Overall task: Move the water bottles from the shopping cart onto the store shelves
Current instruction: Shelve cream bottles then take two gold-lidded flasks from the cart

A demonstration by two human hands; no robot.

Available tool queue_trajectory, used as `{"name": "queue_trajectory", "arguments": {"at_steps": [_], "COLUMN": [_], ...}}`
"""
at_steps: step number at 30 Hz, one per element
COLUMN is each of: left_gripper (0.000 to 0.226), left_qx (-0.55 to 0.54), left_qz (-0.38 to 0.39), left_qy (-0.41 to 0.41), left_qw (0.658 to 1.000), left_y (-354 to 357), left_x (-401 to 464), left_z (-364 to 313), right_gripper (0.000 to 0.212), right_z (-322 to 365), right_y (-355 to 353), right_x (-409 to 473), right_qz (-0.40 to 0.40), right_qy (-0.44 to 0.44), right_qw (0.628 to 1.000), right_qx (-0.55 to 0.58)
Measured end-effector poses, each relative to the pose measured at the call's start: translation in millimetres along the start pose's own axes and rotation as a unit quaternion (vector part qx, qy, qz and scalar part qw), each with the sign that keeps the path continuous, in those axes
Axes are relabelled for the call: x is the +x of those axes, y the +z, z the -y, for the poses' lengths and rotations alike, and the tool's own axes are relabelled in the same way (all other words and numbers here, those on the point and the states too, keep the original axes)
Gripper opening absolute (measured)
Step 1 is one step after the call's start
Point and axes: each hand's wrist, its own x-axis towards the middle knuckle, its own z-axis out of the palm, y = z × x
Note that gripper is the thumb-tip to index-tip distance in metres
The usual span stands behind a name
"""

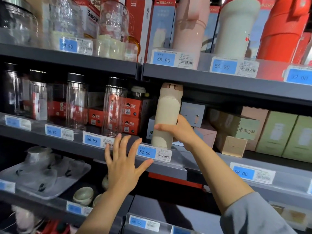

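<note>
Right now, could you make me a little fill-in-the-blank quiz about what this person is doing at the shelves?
1. The right hand grips a ____-coloured bottle.
2. The price tag just below that bottle reads ____.
3. The left hand has its fingers ____ and holds nothing.
4. The clear bottles left of it have ____ caps.

Missing words: cream; 52.50; spread; black

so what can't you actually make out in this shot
Head view only:
- Shopping cart: out of frame, so the remaining bottles can't be counted.
- Cream bottle base: hidden behind the 52.50 tag, so whether it is resting on the shelf is unclear.
- Right hand fingers: behind the bottle.
- Top-left price tag: blurred.
- Far-right tag: blurred, cut by the edge.
</note>
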Motion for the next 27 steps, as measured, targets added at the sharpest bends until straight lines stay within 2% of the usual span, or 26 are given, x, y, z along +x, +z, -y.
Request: {"name": "queue_trajectory", "arguments": {"at_steps": [2, 5, 12, 19, 21, 27], "left_gripper": [0.071, 0.071, 0.071, 0.069, 0.069, 0.071], "left_qx": [-0.001, -0.003, -0.009, -0.015, -0.018, -0.029], "left_qz": [0.000, -0.003, -0.004, -0.012, -0.025, -0.015], "left_qy": [0.001, 0.000, 0.000, 0.000, 0.002, 0.003], "left_qw": [1.000, 1.000, 1.000, 1.000, 1.000, 0.999], "left_y": [0.0, 1.0, 0.3, 2.7, 4.0, 3.6], "left_x": [0.3, 0.1, -0.2, -1.2, -0.9, -0.6], "left_z": [0.3, 0.6, 0.0, 0.6, 0.7, 1.3], "right_gripper": [0.033, 0.050, 0.086, 0.093, 0.086, 0.087], "right_z": [-4.7, -6.4, -6.7, -3.4, -1.1, -2.4], "right_y": [2.2, 7.2, 16.3, 15.4, 10.6, 0.2], "right_x": [4.0, 7.8, 2.8, -2.1, -9.5, -60.5], "right_qz": [-0.015, -0.037, -0.060, -0.045, -0.038, -0.122], "right_qy": [0.029, 0.048, 0.027, 0.053, 0.062, 0.025], "right_qw": [0.999, 0.998, 0.996, 0.996, 0.995, 0.983], "right_qx": [0.011, -0.010, -0.058, -0.060, -0.061, -0.135]}}
